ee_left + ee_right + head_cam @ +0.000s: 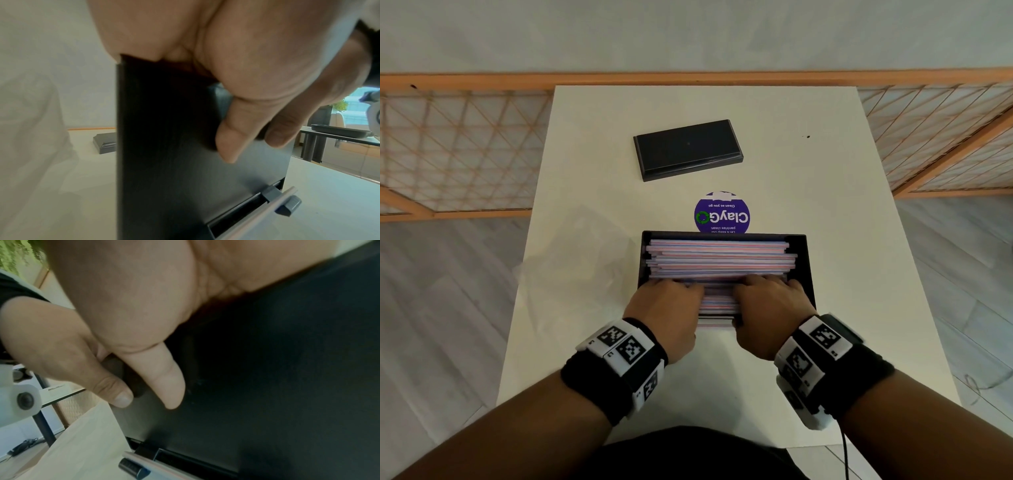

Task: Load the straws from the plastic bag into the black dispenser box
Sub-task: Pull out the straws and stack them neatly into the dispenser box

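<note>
The black dispenser box (802, 246) stands open on the white table, packed with pink-and-blue striped straws (722, 257) lying crosswise. My left hand (664, 306) and right hand (770, 305) both grip its near wall, fingers curled over the rim onto the straws. The wrist views show the box front (185, 170), with my left thumb (232, 142) and right thumb (164, 386) pressed against a dark knob (133, 382) between them. One straw (259, 212) lies in the dispensing slot at the base. The clear plastic bag (575, 260) lies crumpled to the left.
The box's black lid (688, 149) lies flat farther back on the table (825, 171). A round purple sticker (722, 214) sits just behind the box. A wooden lattice screen (455, 147) borders the table's far side.
</note>
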The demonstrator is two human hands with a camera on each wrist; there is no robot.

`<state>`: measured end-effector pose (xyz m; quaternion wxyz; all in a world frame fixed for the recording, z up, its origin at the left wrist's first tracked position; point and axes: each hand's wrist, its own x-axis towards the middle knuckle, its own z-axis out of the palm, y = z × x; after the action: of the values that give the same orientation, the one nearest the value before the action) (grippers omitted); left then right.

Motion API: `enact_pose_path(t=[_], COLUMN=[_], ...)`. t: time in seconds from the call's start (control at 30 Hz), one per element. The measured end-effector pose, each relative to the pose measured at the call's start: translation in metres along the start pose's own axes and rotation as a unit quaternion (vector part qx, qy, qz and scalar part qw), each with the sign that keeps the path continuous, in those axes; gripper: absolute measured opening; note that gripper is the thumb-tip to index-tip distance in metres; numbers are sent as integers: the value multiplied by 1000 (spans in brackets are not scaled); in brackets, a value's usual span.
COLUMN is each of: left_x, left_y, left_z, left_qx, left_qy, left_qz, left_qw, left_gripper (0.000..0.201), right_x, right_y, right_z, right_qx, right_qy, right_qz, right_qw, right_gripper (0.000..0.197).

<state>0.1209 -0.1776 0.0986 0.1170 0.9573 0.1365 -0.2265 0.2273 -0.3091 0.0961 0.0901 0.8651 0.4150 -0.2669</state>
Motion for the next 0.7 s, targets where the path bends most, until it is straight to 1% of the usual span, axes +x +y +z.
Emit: enact_pose_path(t=[0.13, 0.23, 0.33, 0.37, 0.47, 0.57, 0.63, 0.7], left_x=[1, 3, 5, 6, 6, 5, 4, 4], left_y=[1, 2, 7, 8, 4, 4, 9, 10], left_z=[1, 1, 1, 1, 0, 5, 7, 9], left_qx=[11, 13, 6, -1, -34, -60, -74, -76], left_qy=[-2, -1, -2, -6, -25, -1, 5, 9], left_qz=[4, 0, 0, 0, -9, 19, 35, 33], left_qw=[1000, 1000, 1000, 1000, 999, 998, 997, 997], left_gripper=[23, 27, 37, 39, 40, 50, 47, 43], right_x=[0, -1, 1, 2, 3, 4, 3, 3], right_y=[0, -3, -15, -18, -18, -17, -18, -18], right_z=[-3, -8, -10, -11, -14, -13, -12, -10], right_qx=[6, 3, 19, 27, 39, 44, 46, 47], right_qy=[-22, -22, -9, -10, -16, -19, -22, -23], right_qz=[7, 2, -39, -49, -42, -43, -47, -50], right_qw=[1000, 1000, 999, 998, 998, 998, 998, 997], right_gripper=[34, 36, 45, 45, 37, 34, 31, 30])
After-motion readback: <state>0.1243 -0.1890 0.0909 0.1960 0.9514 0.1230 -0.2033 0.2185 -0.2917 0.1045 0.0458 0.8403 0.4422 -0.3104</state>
